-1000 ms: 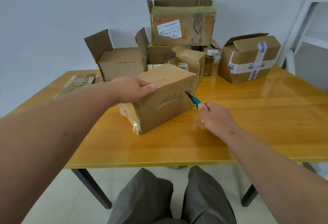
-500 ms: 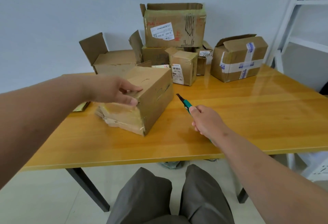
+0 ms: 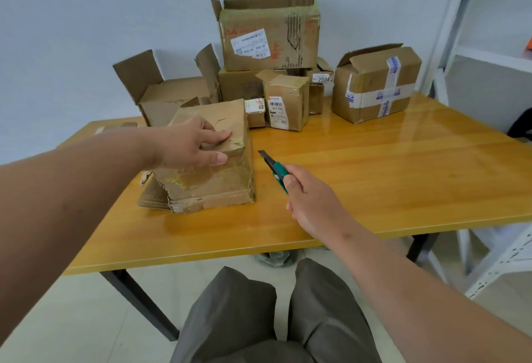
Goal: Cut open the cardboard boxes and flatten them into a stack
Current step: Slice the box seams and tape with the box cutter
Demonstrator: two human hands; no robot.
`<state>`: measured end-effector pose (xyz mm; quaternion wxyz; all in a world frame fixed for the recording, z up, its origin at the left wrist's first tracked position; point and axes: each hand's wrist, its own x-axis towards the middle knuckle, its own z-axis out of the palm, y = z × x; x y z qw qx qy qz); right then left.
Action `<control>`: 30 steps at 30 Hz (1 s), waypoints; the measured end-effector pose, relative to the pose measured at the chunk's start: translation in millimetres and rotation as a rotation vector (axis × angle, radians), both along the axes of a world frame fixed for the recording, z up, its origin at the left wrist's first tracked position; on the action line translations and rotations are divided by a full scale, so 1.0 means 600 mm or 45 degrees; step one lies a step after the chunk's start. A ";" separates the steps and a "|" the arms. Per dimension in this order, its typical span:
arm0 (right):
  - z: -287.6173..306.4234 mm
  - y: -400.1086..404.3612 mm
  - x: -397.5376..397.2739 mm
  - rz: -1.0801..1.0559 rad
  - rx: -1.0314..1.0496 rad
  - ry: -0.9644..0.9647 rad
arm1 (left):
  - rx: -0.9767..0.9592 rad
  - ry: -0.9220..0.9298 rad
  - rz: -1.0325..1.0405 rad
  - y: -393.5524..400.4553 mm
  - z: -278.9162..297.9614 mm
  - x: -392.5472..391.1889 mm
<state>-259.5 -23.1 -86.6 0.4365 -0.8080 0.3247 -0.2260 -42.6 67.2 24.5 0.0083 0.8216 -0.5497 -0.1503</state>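
Far left, at the desk's [image 3: 374, 184] back corner: flat cardboard pieces [image 3: 121, 126], mostly hidden behind the forearm.

Left hand [image 3: 190, 144] rests on the near box [image 3: 213, 167]; fingers lie over its top near edge, thumb runs down the front face. Grip is a light clasp on the box's upper front edge. The box sits on the desk left of centre, its front face wrinkled with tape, a torn flap [image 3: 154, 193] splayed out at its lower left corner.

Directly behind it: an open-topped box [image 3: 172, 95] with two flaps standing up. Right of that, a cluster against the wall: a large box with a white label [image 3: 269, 33] stacked on a lower box [image 3: 239, 85]; in front of these a small labelled box [image 3: 254, 112] and a taller barcode box [image 3: 286, 102]; a box marked 2008 [image 3: 321, 75] tucked behind.

Right of the near box, bare desk, then the utility knife [image 3: 275, 170]: green body, dark blade end pointing up-left toward the box, not touching it. Right hand [image 3: 313, 204] holds the knife, fingers wrapped around the handle, thumb on top.

Further right at the back, standing apart: a box strapped with blue-and-white tape [image 3: 377, 83], one top flap raised.

Far right, beyond the desk edge: white metal shelving [image 3: 495, 54].

Below the desk's near edge: grey trouser legs [image 3: 273, 313], tiled floor.
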 end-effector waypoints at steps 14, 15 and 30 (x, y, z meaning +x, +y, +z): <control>-0.001 0.055 0.016 -0.003 -0.058 -0.121 | -0.052 -0.098 -0.039 0.005 -0.017 0.000; -0.002 0.056 0.018 -0.008 -0.061 -0.121 | -0.050 -0.074 -0.049 0.006 -0.017 0.000; -0.011 0.076 0.023 -0.024 -0.390 0.332 | -0.063 0.007 -0.044 0.005 -0.019 0.004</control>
